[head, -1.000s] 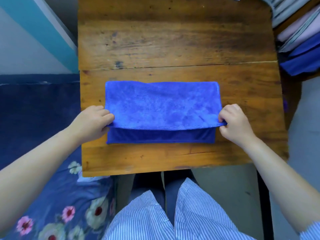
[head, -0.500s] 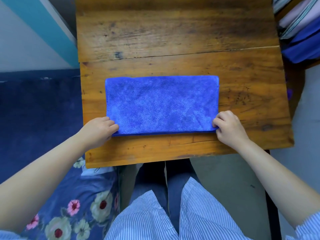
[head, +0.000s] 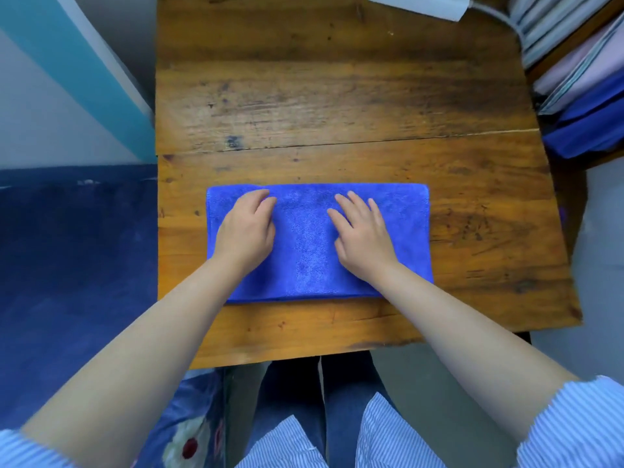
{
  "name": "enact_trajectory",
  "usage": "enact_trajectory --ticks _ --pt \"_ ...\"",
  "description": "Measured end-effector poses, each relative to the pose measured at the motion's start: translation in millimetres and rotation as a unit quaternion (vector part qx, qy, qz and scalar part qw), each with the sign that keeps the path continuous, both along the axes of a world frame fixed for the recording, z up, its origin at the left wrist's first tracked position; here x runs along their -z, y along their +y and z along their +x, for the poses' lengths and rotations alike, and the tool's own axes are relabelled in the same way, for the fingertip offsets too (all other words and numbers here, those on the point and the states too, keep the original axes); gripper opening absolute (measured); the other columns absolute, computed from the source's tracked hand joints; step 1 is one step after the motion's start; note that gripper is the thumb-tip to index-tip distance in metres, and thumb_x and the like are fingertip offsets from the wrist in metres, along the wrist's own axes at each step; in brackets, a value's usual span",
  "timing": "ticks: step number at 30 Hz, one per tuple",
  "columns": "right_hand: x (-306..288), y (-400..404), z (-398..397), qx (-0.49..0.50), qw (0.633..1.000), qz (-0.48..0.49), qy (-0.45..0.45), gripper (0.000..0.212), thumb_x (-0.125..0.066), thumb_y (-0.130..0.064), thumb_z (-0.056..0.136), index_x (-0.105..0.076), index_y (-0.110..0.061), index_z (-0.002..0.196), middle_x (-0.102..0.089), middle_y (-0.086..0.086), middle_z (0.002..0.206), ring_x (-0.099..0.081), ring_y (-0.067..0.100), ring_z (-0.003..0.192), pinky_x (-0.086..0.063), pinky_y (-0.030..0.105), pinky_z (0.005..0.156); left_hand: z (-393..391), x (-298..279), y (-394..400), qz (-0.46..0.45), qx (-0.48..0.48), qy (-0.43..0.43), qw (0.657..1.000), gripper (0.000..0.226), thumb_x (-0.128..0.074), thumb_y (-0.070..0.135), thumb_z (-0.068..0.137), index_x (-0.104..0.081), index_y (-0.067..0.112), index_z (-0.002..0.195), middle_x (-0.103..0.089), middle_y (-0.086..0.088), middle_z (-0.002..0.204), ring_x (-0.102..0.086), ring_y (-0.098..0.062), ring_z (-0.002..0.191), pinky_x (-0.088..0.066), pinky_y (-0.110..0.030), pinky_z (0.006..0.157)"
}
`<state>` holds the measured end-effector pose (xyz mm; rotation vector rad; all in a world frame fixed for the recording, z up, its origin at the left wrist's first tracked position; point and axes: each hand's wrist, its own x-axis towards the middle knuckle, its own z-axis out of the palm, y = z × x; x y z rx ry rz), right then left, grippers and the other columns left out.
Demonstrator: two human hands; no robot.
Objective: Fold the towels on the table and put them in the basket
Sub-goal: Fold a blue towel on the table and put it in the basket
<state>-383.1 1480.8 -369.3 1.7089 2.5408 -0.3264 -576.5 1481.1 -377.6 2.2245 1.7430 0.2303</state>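
Note:
A blue towel (head: pixel 304 258) lies folded in half as a wide rectangle on the near part of the wooden table (head: pixel 337 106). My left hand (head: pixel 244 228) rests on the towel's left part, palm down, fingers a little bent toward the far edge. My right hand (head: pixel 363 231) lies flat on the right of the towel's middle with straight, spread fingers. Neither hand grips the cloth. The basket sits at the right edge (head: pixel 580 153), only partly in view.
Folded cloths in blue, pink and grey (head: pixel 587 96) are stacked at the right edge beyond the table. A white power strip (head: pixel 422 5) with a cable lies at the table's far right corner. A dark blue bed (head: pixel 74 265) borders the table on the left.
Both hands brought the top layer down to the near edge, let go of the corners and moved inward onto the towel's top, where they now lie.

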Motion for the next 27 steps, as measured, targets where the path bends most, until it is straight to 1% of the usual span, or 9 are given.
enact_trajectory --ticks 3,5,7,11,16,20,23,25,27 --pt "4 21 -27 0.014 0.999 -0.030 -0.013 0.048 -0.035 -0.021 0.082 -0.056 -0.011 0.125 -0.048 0.012 0.139 -0.045 0.030 0.129 -0.036 0.054 0.102 17 10 18 -0.015 -0.014 0.043 0.999 0.044 -0.036 0.018 0.083 -0.063 -0.006 0.110 -0.056 -0.032 0.123 -0.056 -0.048 0.111 -0.048 -0.057 0.084" --pt "15 26 -26 0.009 0.997 -0.080 -0.017 0.050 -0.031 -0.028 0.096 -0.023 -0.021 0.145 -0.011 0.003 0.156 -0.008 0.023 0.145 -0.005 0.048 0.116 17 18 16 -0.085 -0.044 0.080 0.992 0.047 -0.035 0.031 0.094 -0.044 0.013 0.137 -0.027 -0.021 0.150 -0.026 -0.036 0.140 -0.026 -0.052 0.110" --pt "23 30 -15 0.019 0.993 -0.109 -0.040 0.051 -0.025 -0.036 0.098 -0.009 -0.029 0.146 0.003 -0.003 0.157 0.005 0.020 0.145 0.007 0.045 0.116 3 30 10 -0.133 -0.073 0.099 0.984 0.057 -0.020 0.051 0.092 -0.023 0.030 0.145 -0.006 -0.008 0.158 -0.001 -0.028 0.146 -0.004 -0.046 0.116" --pt "32 28 26 0.147 0.986 -0.082 -0.002 0.075 0.000 -0.053 0.077 -0.018 -0.027 0.145 -0.010 0.000 0.156 -0.003 0.024 0.145 0.005 0.040 0.115 -16 34 9 -0.111 -0.101 0.083 0.985 0.082 -0.006 0.062 0.072 -0.034 0.029 0.141 -0.016 -0.012 0.155 -0.007 -0.038 0.144 -0.006 -0.051 0.115" --pt "27 15 70 0.264 0.959 -0.096 -0.031 0.087 0.004 -0.057 0.069 -0.012 -0.021 0.147 -0.003 -0.001 0.157 0.002 0.027 0.145 -0.001 0.051 0.114 -17 33 8 -0.132 -0.119 0.102 0.979 0.083 -0.005 0.066 0.070 -0.029 0.033 0.143 -0.010 -0.008 0.157 -0.001 -0.037 0.144 -0.003 -0.057 0.113" --pt "13 -7 75 0.314 0.943 -0.108 -0.033 0.074 -0.015 -0.048 0.083 -0.013 -0.011 0.147 -0.005 0.007 0.157 0.000 0.028 0.145 -0.003 0.050 0.115 -18 31 8 -0.148 -0.111 0.100 0.978 0.077 -0.012 0.064 0.075 -0.028 0.032 0.144 -0.008 -0.008 0.158 0.001 -0.036 0.145 -0.002 -0.056 0.113" --pt "3 -39 71 0.374 0.921 -0.108 -0.016 0.066 -0.038 -0.038 0.090 -0.021 -0.004 0.144 -0.021 0.013 0.153 -0.014 0.029 0.143 -0.010 0.051 0.113 -18 27 9 -0.159 -0.101 0.117 0.975 0.069 -0.019 0.063 0.084 -0.028 0.029 0.144 -0.007 -0.010 0.157 0.001 -0.037 0.144 0.000 -0.058 0.112" --pt "0 -60 63 0.401 0.911 -0.093 -0.017 0.064 -0.049 -0.032 0.084 -0.033 0.000 0.138 -0.043 0.018 0.139 -0.037 0.033 0.131 -0.023 0.053 0.106 -18 23 13 -0.141 -0.089 0.119 0.979 0.064 -0.028 0.055 0.087 -0.040 0.021 0.140 -0.019 -0.018 0.154 -0.010 -0.041 0.143 -0.004 -0.063 0.110" --pt "-2 -72 56 0.436 0.891 -0.126 -0.020 0.064 -0.052 -0.030 0.085 -0.031 -0.002 0.139 -0.048 0.016 0.131 -0.044 0.033 0.120 -0.027 0.047 0.100 -14 18 22 -0.091 -0.061 0.102 0.989 0.060 -0.034 0.044 0.084 -0.056 0.007 0.125 -0.040 -0.027 0.141 -0.031 -0.047 0.134 -0.018 -0.067 0.103"
